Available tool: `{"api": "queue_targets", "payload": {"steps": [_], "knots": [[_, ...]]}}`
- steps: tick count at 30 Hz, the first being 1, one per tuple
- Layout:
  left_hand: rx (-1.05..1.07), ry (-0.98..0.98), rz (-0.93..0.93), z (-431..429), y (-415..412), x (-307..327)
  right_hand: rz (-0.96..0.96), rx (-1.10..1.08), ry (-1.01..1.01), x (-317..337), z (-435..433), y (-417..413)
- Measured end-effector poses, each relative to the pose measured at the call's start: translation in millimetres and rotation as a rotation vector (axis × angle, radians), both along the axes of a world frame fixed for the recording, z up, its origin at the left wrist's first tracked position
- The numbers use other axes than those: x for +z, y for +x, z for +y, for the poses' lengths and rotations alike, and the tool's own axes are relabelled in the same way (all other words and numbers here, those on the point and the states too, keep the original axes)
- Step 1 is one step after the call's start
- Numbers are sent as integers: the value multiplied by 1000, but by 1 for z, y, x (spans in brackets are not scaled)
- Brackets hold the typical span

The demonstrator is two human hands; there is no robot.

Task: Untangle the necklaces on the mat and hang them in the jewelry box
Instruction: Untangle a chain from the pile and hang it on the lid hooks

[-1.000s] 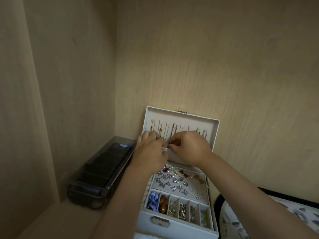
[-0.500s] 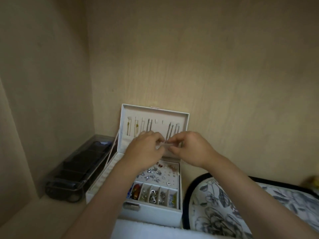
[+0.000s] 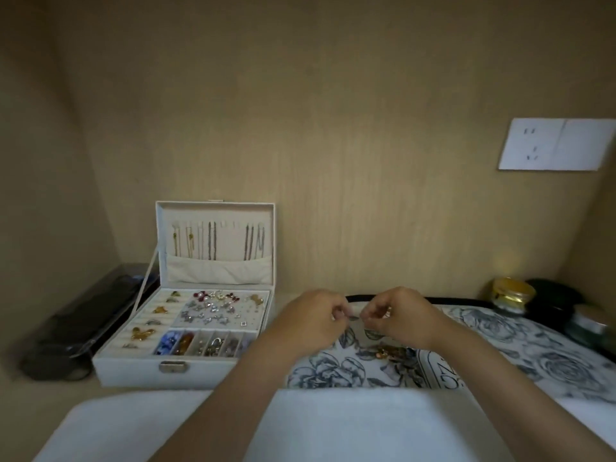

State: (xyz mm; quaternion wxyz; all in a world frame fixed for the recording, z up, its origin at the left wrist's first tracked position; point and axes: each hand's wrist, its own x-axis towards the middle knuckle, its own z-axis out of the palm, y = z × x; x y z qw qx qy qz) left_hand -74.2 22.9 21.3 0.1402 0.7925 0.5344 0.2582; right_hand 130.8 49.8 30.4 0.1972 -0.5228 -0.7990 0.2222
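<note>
Coppery necklace tangle (image 3: pixel 388 351) on floral mat (image 3: pixel 506 341), left hand (image 3: pixel 310 323) and right hand (image 3: pixel 403 318) pinching chain (image 3: pixel 354 317)

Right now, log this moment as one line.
stage: untangling over mat | left grip, right grip: pinch small item between them | tangle: on mat | jewelry box: open, necklaces hung in lid

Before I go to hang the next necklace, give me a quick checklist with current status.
1. Lid of the white jewelry box open and upright: ok.
2. Some bare hooks in the lid between the hung chains: ok.
3. The left hand and right hand both pinching the thin dark chain: ok.
4. That chain free of the coppery tangled necklace pile on the rose-patterned white mat: cannot tell.
5. Clasp open: cannot tell, too small.
</note>
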Motion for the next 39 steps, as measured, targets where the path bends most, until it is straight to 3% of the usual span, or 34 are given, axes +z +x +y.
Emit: {"api": "queue_targets", "payload": {"steps": [7,10,15,26,29,32,36,39], "knots": [[-66,-24,81,-6,57,-30,-170,-43,-17,-26,-15,37],[-37,63,200,-6,64,-40,-105,-41,-27,-36,-16,47],[6,126,121,-5,64,-47,-73,-15,-49,-38,-13,51],[53,121,297,-1,27,-42,-10,-17,-21,-45,-7,51],[80,134,249,-2,27,-43,-39,-41,50,-45,-9,46],[47,164,158,-6,34,-49,94,-56,39,-45,-12,39],[45,188,161,-4,35,-52,497,-92,-91,-40,-21,28],[91,135,31,-4,32,-53,735,-147,-217,-37,-22,24]]}}
